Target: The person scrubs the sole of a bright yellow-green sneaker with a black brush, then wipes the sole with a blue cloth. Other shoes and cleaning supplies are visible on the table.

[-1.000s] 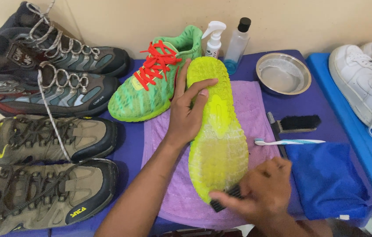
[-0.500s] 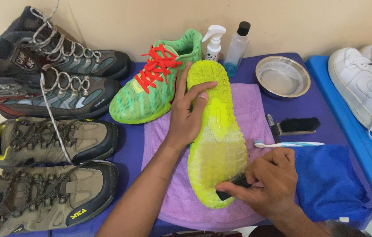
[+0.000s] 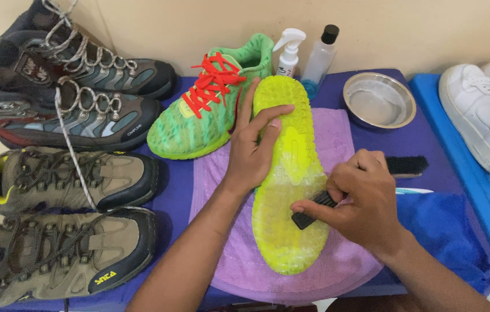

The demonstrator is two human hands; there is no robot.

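A neon yellow-green shoe (image 3: 288, 173) lies sole-up on a purple towel (image 3: 337, 266). My left hand (image 3: 253, 150) grips its left edge, thumb laid across the sole near the toe. My right hand (image 3: 360, 199) holds a small black brush (image 3: 312, 211) pressed against the middle of the sole. The matching green shoe with red laces (image 3: 204, 110) stands upright just left of the towel.
Several hiking boots (image 3: 66, 173) line the left side. At the back stand a spray bottle (image 3: 288, 55), a clear bottle (image 3: 319, 58) and a steel bowl (image 3: 379, 99). A black brush (image 3: 408, 166), blue cloth (image 3: 441, 231) and white sneakers (image 3: 487, 110) lie right.
My right hand has carried the small brush up the sole from the heel end to the middle. My left hand has stayed on the shoe.
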